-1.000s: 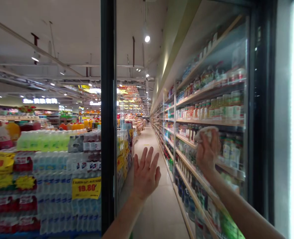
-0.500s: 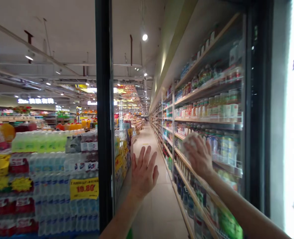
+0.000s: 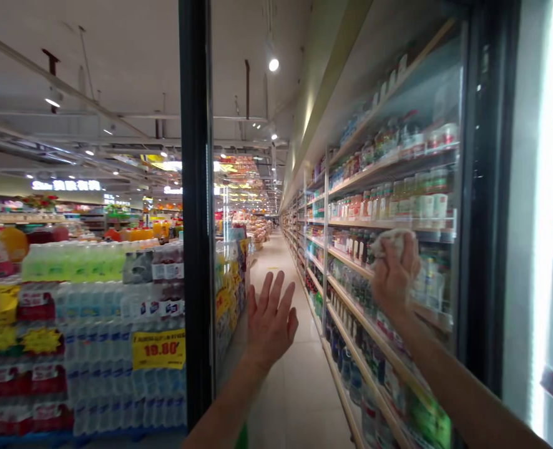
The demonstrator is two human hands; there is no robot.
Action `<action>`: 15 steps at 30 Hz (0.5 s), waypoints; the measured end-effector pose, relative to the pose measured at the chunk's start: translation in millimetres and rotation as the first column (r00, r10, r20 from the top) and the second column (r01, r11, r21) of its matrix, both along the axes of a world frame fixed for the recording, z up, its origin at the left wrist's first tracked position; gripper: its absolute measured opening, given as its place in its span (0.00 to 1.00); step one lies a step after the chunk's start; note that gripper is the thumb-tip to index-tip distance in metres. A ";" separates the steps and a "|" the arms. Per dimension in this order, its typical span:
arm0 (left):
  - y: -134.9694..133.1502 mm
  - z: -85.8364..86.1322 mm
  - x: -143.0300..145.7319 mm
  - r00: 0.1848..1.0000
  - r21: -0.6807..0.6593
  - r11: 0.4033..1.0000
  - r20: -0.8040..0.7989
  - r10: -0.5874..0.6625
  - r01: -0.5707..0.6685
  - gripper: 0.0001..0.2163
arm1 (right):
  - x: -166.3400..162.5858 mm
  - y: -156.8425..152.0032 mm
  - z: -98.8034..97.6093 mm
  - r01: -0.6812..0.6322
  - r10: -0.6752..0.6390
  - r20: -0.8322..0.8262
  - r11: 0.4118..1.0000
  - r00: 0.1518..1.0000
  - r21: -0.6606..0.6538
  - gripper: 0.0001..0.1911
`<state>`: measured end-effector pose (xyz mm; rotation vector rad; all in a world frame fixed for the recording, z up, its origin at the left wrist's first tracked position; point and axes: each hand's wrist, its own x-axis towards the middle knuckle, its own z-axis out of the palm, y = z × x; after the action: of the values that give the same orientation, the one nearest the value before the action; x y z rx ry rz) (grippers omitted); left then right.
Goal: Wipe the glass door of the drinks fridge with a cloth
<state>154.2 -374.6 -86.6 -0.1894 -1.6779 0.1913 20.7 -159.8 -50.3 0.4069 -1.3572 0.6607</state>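
Note:
A glass door [image 3: 276, 386] with a black frame [image 3: 196, 206] stands in front of me. My left hand [image 3: 271, 321] is raised with its fingers spread, palm towards the pane, and appears to rest flat on the glass; nothing is in it. Further right, my right hand [image 3: 395, 277] presses a crumpled whitish cloth [image 3: 392, 242] to the same glass. The cloth sticks out above and to the left of the fingers, and part of it is hidden under them. Shelved bottles show in the pane behind both hands.
Beyond the black frame, stacked packs of bottled drinks [image 3: 103, 349] bear yellow price signs [image 3: 158, 349]. Long shelves of bottles [image 3: 393, 199] show in the glass on the right. A bright light strip [image 3: 545, 218] runs down the far right, beside shelf edges. An aisle floor [image 3: 271, 255] stretches ahead.
My right hand has moved to the right and slightly up across the glass with the cloth, and its fingers now point more upright. My left hand has stayed in place.

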 end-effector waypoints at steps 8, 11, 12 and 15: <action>-1.3 0.4 -1.0 1.000 -0.003 1.000 -0.012 -0.004 0.004 0.19 | 13.3 -17.6 -4.4 -0.002 0.003 -0.026 0.999 1.000 0.038 0.21; -1.2 0.7 -1.3 1.000 0.000 1.000 -0.023 -0.009 0.010 0.19 | 14.8 -21.0 -5.4 -0.030 0.048 -0.065 0.969 0.997 0.246 0.21; -1.0 0.8 -1.3 1.000 0.003 1.000 -0.024 -0.014 0.014 0.19 | 14.1 -20.5 -5.7 -0.033 0.071 -0.086 0.927 0.994 0.375 0.20; -0.1 0.8 -1.1 1.000 0.010 1.000 -0.024 -0.020 0.020 0.19 | 7.0 -12.9 -0.9 -0.029 0.062 -0.088 0.944 0.994 0.329 0.19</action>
<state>153.0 -374.7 -85.9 -0.1954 -1.6528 0.1693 27.7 -172.6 -51.2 0.7303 -1.3700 0.4454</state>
